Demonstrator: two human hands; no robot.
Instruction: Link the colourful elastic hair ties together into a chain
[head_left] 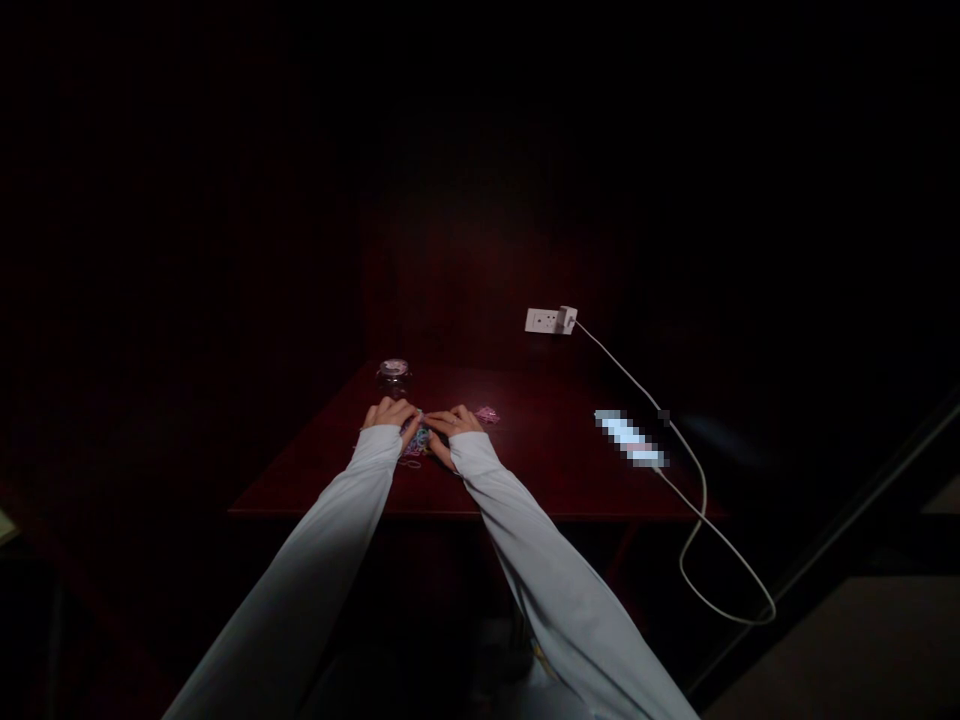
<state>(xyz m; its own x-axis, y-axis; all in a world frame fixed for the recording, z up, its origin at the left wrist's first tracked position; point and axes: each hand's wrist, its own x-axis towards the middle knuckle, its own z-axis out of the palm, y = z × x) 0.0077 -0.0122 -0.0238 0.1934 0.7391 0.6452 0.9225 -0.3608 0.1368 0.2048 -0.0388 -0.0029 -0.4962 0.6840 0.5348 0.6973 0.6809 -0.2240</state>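
A small pile of thin, multicoloured loops point(418, 438) lies on the dark red table point(555, 480) between my two hands. My left hand point(389, 415) touches the pile from the left, its fingers bent over the edge. From the right, my right hand point(452, 428) reaches to the pile with thumb and forefinger apart, the fingertips at its upper side. Whether either hand grips a loop is too small to tell. A pink bundle point(487, 414) lies just beyond my right hand. Behind my left hand stands a clear round jar point(394, 376) with a lid.
On the right side of the table lies a lit phone point(630, 438), blurred out. A white cable point(703, 480) runs from it, loops past the table's right edge and rises to a charger point(567, 319) in the wall socket point(541, 321).
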